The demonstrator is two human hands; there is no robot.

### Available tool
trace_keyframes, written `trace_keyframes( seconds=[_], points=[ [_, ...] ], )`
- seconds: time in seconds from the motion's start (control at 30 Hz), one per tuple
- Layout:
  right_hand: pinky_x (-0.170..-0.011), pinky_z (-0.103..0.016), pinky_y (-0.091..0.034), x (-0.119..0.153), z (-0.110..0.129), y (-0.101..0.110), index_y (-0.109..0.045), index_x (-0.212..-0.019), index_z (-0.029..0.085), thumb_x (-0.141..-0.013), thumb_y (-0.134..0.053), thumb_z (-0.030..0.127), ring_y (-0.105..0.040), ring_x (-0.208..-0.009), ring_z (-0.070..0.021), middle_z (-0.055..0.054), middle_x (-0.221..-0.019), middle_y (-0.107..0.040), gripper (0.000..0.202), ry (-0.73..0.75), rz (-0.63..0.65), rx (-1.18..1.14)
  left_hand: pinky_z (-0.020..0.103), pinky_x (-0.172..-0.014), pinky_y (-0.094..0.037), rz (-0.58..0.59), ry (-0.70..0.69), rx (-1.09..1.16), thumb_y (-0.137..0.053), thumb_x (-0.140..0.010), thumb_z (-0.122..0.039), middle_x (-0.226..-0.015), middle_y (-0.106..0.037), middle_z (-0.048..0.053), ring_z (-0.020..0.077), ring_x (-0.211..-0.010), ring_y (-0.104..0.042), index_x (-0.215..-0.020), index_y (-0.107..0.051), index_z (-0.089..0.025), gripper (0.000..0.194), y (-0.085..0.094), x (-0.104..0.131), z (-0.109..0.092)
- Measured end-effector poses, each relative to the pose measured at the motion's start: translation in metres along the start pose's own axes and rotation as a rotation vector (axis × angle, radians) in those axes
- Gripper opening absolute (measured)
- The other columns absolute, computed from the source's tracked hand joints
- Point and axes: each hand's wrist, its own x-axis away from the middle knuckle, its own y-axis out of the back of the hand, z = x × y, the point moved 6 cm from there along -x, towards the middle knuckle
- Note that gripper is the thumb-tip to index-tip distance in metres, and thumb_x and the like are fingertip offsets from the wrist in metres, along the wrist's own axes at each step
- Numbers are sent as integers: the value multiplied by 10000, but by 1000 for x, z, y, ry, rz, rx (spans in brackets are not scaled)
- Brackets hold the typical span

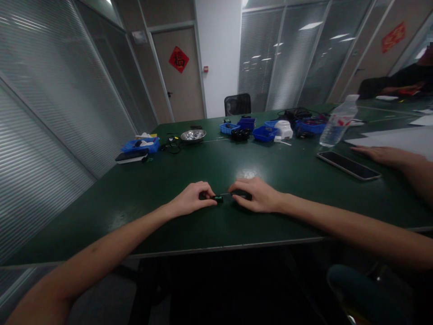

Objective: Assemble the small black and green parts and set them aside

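Just above the green tabletop, my left hand (196, 197) pinches a small black block (218, 198) with a green patch on its face. What the block is, I cannot make out. My right hand (255, 194) is closed around the black handle of what looks like a screwdriver (241, 194). Its thin metal shaft points left towards the block. Whether the tip touches the block is too small to tell. Both hands are close together near the table's front edge.
A smartphone (348, 165) and a water bottle (339, 121) are at the right, beside another person's hand (389, 156) and white paper (399, 139). Farther back are blue trays (264, 134), a metal bowl (193, 136) and cables. At left, a blue tray (154, 146) stands near a dark flat case (131, 156).
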Motion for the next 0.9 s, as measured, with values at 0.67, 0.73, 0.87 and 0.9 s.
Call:
trace_keyframes(
  seconds=[0.67,0.73,0.87,0.9],
  points=[
    [-756,-342,-472,1,-1,-6,-678,-1225,195,-1052,-588,308,-669,-849,-202,-84,-1100,-744,226,-27,36,-61,304,-785,-474,-26,36,-4,-823,-927,-362,-972,-702,53,201,-892,-651,-973,-753,-162,217,1,1,-1],
    [-751,-339,-470,1,0,-6,-677,-1229,198,-1054,-586,307,-669,-848,-201,-84,-1106,-745,225,-26,35,-65,304,-793,-477,-24,36,-2,-819,-931,-368,-978,-704,54,202,-897,-653,-973,-751,-163,221,0,1,0],
    [-752,-339,-471,1,-1,-7,-677,-1232,201,-1064,-583,316,-671,-848,-200,-81,-1095,-746,224,-17,35,-61,304,-792,-479,-20,31,-2,-812,-940,-395,-986,-708,54,204,-903,-653,-974,-744,-167,241,1,1,1],
    [-751,-339,-472,1,-2,-7,-677,-1234,202,-1066,-583,319,-671,-847,-201,-81,-1094,-746,225,-15,33,-58,304,-792,-479,-19,31,-3,-811,-942,-397,-986,-709,55,205,-904,-654,-974,-742,-167,242,1,1,2]
  ],
)
